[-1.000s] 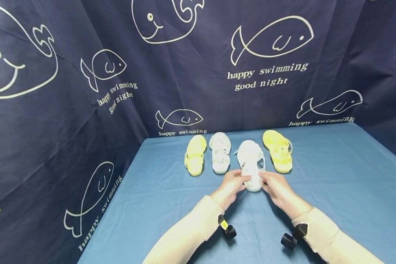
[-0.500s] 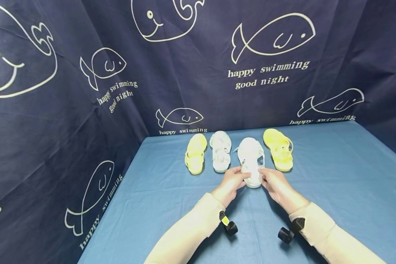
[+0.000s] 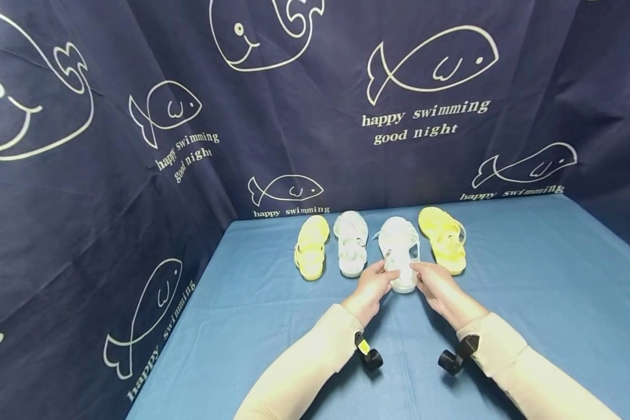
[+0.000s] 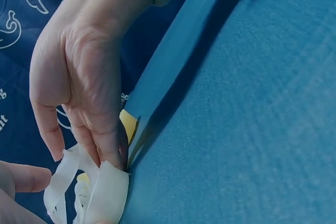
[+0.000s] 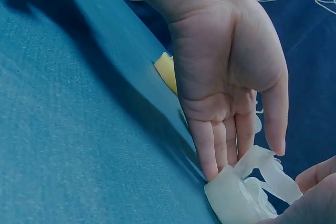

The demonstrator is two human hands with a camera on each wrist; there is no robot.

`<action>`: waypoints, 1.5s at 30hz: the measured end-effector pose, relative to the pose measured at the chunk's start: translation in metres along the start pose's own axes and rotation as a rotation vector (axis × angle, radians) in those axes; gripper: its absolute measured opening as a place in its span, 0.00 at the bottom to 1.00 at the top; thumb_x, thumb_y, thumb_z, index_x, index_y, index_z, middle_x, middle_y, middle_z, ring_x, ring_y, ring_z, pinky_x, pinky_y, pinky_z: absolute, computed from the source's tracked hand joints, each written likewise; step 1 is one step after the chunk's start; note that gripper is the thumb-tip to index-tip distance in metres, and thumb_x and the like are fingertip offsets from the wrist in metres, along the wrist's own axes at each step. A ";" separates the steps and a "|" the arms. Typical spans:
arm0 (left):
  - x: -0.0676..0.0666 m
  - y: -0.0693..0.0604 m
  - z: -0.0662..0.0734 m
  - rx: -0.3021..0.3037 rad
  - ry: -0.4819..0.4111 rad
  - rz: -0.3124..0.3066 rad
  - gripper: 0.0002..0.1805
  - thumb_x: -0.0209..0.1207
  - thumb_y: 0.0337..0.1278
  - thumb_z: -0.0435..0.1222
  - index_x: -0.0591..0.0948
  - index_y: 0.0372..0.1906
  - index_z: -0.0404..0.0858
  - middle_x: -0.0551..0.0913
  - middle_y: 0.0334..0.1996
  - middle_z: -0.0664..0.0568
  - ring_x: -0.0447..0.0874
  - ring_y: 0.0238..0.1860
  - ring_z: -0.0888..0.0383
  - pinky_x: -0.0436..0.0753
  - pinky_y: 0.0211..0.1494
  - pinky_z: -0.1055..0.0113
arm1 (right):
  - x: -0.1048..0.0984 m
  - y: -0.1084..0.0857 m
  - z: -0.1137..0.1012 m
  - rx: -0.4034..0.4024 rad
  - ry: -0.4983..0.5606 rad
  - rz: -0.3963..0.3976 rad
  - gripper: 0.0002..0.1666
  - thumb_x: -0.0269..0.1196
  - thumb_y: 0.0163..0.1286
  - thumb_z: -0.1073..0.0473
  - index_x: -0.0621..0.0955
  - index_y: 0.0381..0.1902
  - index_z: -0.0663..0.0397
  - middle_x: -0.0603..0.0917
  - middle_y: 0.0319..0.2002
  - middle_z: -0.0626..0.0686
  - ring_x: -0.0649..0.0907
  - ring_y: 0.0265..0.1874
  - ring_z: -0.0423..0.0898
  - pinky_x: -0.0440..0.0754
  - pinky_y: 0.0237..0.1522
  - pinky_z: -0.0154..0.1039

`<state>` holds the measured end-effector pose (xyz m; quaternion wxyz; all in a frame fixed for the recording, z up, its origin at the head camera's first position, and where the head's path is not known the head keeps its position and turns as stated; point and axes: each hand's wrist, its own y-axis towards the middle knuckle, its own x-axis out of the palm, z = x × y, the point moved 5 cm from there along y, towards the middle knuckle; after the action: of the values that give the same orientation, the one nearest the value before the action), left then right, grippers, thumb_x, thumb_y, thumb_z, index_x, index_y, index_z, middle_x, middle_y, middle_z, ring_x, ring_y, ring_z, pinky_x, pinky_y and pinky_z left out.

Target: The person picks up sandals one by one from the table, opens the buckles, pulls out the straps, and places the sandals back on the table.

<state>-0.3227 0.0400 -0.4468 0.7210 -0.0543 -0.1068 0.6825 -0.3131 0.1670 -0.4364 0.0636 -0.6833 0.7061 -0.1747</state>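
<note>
A white sandal (image 3: 399, 248) lies toe-away on the blue cloth, its heel toward me. My left hand (image 3: 368, 290) pinches the left side of its heel end, thumb above and fingers along the outer side. On the other side my right hand (image 3: 442, 293) pinches the heel end in the same manner. The wrist views show the white heel (image 4: 107, 195) and its loose strap (image 5: 276, 179) between the two hands. Another white sandal (image 3: 352, 248) stands just left of the held one. A yellow sandal (image 3: 312, 248) is at the row's left end, a second yellow sandal (image 3: 443, 240) at its right.
Blue cloth (image 3: 231, 326) covers the table on both sides of the arms. A dark curtain (image 3: 304, 116) with fish drawings rises behind the sandals and along the left. Black wrist cameras (image 3: 371, 360) hang below the sleeves.
Both hands have slid the white sandal a little farther from me, bringing its heel nearer the row of other sandals. The other sandals have stayed in place.
</note>
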 end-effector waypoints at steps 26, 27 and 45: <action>0.004 0.021 0.000 -0.011 0.037 0.077 0.31 0.62 0.57 0.33 0.70 0.66 0.32 0.74 0.64 0.40 0.69 0.67 0.45 0.66 0.72 0.51 | 0.001 0.025 -0.002 -0.023 0.097 0.088 0.35 0.44 0.72 0.68 0.51 0.75 0.66 0.57 0.70 0.58 0.63 0.29 0.34 0.67 0.35 0.26; 0.004 0.022 0.001 -0.010 0.036 0.078 0.31 0.62 0.57 0.33 0.70 0.66 0.32 0.74 0.64 0.40 0.69 0.67 0.45 0.66 0.72 0.51 | 0.001 0.025 -0.003 -0.024 0.100 0.099 0.33 0.45 0.72 0.68 0.54 0.74 0.66 0.64 0.64 0.58 0.63 0.26 0.34 0.66 0.30 0.26; 0.008 0.029 0.007 -0.003 0.047 0.091 0.30 0.63 0.57 0.33 0.71 0.65 0.31 0.75 0.63 0.41 0.73 0.64 0.47 0.72 0.68 0.54 | -0.004 0.031 -0.013 -0.034 0.093 0.130 0.02 0.48 0.70 0.67 0.68 0.39 0.57 0.58 0.15 0.40 0.61 0.15 0.34 0.66 0.26 0.28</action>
<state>-0.3523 0.0495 -0.4459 0.6915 -0.0760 -0.0882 0.7129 -0.3461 0.1736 -0.4356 0.0302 -0.6280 0.7540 -0.1899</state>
